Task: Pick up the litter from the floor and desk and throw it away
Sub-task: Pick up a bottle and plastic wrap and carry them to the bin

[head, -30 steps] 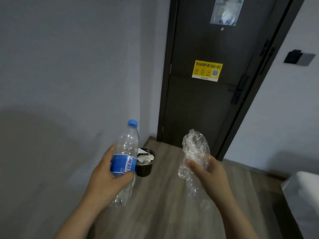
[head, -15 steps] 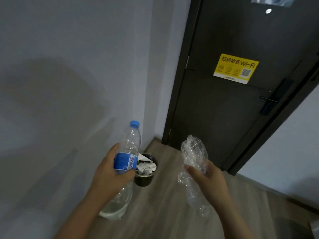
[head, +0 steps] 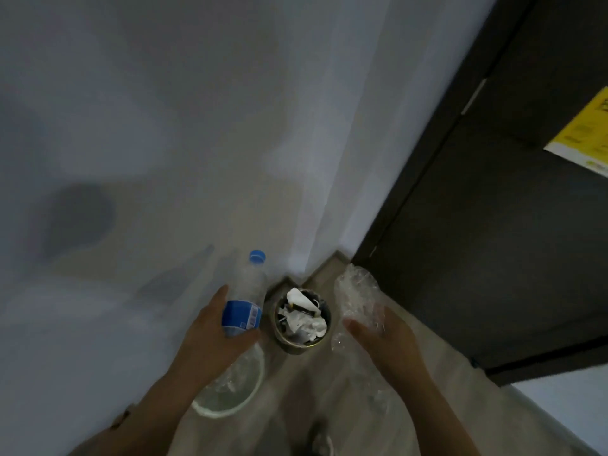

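My left hand [head: 210,340] grips a clear plastic bottle [head: 245,301] with a blue cap and blue label, held upright just left of the bin. My right hand [head: 385,340] holds a crumpled clear plastic wrapper [head: 357,294] just right of the bin. Between the two hands, on the wooden floor in the corner, stands a small dark round waste bin [head: 297,343] filled with white crumpled paper.
A grey wall [head: 164,143] runs along the left and meets a dark door [head: 493,209] with a yellow sticker [head: 585,136] at the right. The wooden floor [head: 296,406] stretches toward me.
The view has closed in on the bin and tilted down. Both hands, still holding bottle and wrapper, now flank the bin, which looks larger and nearer.
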`<state>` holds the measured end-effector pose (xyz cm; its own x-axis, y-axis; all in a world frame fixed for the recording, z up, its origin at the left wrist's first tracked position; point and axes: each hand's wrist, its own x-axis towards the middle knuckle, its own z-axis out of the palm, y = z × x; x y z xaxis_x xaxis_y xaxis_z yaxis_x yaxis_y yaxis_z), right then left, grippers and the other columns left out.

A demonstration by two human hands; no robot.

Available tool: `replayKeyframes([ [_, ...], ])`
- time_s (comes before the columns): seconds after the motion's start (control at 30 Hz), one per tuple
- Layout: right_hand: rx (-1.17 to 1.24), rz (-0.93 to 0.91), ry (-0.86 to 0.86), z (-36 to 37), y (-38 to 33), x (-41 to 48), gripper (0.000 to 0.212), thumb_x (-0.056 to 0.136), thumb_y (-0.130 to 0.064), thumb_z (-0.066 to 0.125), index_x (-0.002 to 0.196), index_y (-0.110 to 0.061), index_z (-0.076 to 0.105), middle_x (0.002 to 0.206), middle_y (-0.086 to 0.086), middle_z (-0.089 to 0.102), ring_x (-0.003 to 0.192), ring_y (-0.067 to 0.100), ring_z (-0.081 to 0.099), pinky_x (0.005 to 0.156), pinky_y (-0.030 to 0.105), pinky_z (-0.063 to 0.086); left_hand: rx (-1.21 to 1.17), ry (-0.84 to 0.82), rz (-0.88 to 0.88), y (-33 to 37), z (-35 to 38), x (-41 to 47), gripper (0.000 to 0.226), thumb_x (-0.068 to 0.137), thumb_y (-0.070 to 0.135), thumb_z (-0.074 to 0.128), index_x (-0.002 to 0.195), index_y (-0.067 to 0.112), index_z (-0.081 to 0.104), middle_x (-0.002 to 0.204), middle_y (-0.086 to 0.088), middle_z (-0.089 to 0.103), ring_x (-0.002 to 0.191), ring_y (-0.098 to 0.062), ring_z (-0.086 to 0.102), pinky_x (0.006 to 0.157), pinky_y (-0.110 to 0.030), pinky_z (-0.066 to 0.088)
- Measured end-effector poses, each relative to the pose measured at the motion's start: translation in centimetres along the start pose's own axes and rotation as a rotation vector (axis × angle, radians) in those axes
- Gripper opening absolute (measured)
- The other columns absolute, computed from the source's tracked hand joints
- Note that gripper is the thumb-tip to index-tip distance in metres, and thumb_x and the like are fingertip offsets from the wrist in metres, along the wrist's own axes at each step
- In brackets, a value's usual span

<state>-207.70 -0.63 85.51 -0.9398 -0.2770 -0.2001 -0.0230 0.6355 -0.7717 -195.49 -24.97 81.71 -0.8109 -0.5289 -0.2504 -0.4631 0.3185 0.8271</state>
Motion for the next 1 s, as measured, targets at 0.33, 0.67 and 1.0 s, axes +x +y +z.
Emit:
replayKeyframes([
  [0.33, -0.131, -0.059, -0.475, 3.7, 3.4, 19.5, 0.034, 0.079, -0.046, 0.073, 0.103, -0.025, 0.063, 0.091, -0.005, 0.068, 0.082, 0.009, 0.066, 0.063, 0.020, 0.048, 0.100, 0.138, -0.431, -3.2, 7.8, 7.3, 0.079, 0.072, 0.033, 0.079, 0.138, 0.016, 0.037, 0.105, 0.006, 0.051, 0.087, -0.010, 0.053, 0.066, -0.015, 0.039],
  [0.67, -0.333, -0.033, -0.700, 10.8, 10.5, 28.9, 0.025, 0.079, -0.042, 0.074, 0.092, -0.023, 0.064, 0.072, -0.002, 0.069, 0.055, 0.005, 0.065, 0.049, 0.019, 0.048, 0.097, 0.115, -0.813, -12.1, 15.2, 10.7, 0.060, 0.069, 0.033, 0.077, 0.118, 0.015, 0.048, 0.099, -0.001, 0.058, 0.085, -0.018, 0.058, 0.073, -0.028, 0.048],
  [1.0, -0.511, 0.005, -0.771, 21.1, 21.4, 34.2, 0.029, 0.080, -0.044, 0.072, 0.092, -0.019, 0.062, 0.072, 0.000, 0.067, 0.057, 0.015, 0.066, 0.050, 0.024, 0.045, 0.192, 0.002, -0.918, -26.3, 22.1, 15.2, 0.057, 0.070, 0.036, 0.075, 0.114, 0.014, 0.048, 0.108, -0.005, 0.059, 0.085, -0.016, 0.052, 0.071, -0.026, 0.040],
])
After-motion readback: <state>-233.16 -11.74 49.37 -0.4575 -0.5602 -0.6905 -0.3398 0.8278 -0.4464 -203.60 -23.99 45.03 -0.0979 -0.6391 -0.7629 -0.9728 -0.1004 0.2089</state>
